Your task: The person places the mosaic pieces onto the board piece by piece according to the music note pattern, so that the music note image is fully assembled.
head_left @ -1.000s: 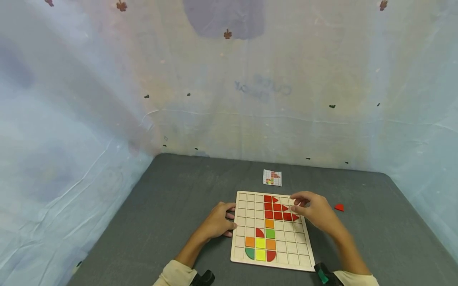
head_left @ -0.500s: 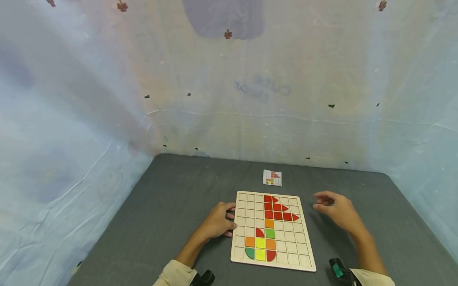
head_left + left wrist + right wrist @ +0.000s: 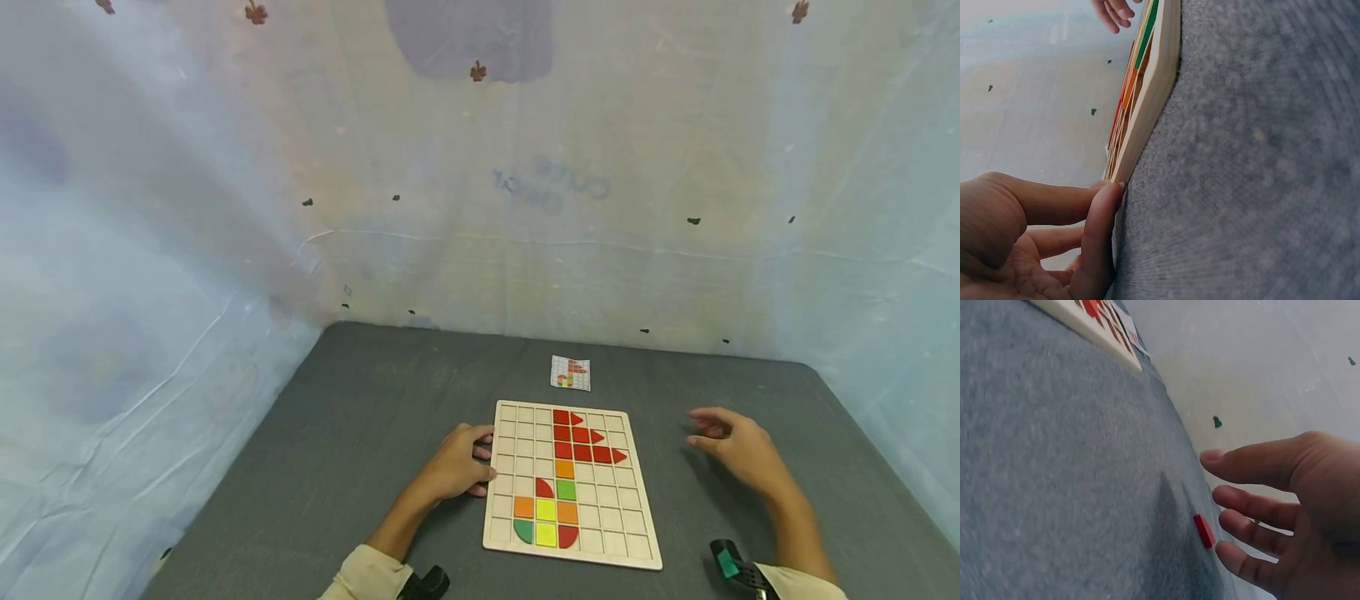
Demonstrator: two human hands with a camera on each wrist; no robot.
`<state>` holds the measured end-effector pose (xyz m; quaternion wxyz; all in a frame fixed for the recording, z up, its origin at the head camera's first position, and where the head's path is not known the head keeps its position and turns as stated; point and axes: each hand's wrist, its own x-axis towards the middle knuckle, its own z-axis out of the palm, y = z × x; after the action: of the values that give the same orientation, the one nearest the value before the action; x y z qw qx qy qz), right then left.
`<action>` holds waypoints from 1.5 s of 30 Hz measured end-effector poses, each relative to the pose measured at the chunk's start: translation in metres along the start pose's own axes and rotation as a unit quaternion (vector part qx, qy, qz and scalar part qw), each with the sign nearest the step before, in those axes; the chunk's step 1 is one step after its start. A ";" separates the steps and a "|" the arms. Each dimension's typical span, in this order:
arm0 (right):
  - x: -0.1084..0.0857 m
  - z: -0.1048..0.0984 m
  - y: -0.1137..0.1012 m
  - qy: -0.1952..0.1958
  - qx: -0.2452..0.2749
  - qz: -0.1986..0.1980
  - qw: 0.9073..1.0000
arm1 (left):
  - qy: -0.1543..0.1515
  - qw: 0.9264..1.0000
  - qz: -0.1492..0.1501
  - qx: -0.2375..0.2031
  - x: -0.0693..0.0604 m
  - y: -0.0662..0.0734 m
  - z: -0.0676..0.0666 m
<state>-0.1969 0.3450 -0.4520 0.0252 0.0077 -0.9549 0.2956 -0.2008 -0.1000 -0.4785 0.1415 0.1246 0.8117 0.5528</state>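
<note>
A square wooden grid board (image 3: pixel 615 517) lies flat on the table, set with red, orange, yellow and green flat pieces. My left hand (image 3: pixel 456 465) holds the board's left edge; in the left wrist view the thumb (image 3: pixel 1102 219) and forefinger meet at its rim. Off the board's right side, my right hand (image 3: pixel 742 450) hovers above the table, fingers loosely bent and holding nothing. In the right wrist view a small red piece (image 3: pixel 1205 531) lies on the table close to those fingertips. The hand hides that piece in the head view.
A small printed card (image 3: pixel 571 373) with a coloured grid pattern lies behind the board. The grey table (image 3: pixel 405 375) meets a pale hanging sheet (image 3: pixel 480 275) at the back. A black band (image 3: pixel 735 567) sits at the right wrist.
My right hand has moved from above the board's upper right corner out to the right, over the loose red piece. The left hand and the board have stayed in place.
</note>
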 end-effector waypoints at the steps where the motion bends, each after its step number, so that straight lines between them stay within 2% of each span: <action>1: 0.000 -0.001 0.002 -0.001 -0.002 0.002 1.000 | 0.000 1.000 0.000 0.000 0.000 0.000 0.000; 9: 0.002 -0.002 0.016 -0.008 -0.024 0.019 1.000 | 0.002 1.000 0.000 0.003 0.000 -0.001 0.000; 16: 0.002 -0.003 0.020 -0.017 -0.027 0.030 0.999 | 0.002 1.000 -0.001 0.006 0.000 0.000 -0.001; 26: 0.002 -0.001 0.021 -0.008 -0.034 0.009 0.999 | 0.002 1.000 0.000 0.009 0.000 -0.001 -0.001; 37: 0.001 -0.010 0.022 -0.044 -0.043 0.019 0.998 | -0.001 1.000 0.000 0.010 0.000 -0.001 0.000; 45: 0.000 -0.011 0.022 -0.054 -0.045 0.028 0.997 | -0.002 1.000 -0.001 0.009 0.000 0.000 0.000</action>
<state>-0.1974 0.3695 -0.4549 -0.0346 -0.0038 -0.9671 0.2521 -0.2013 -0.1003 -0.4787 0.1428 0.1261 0.8163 0.5454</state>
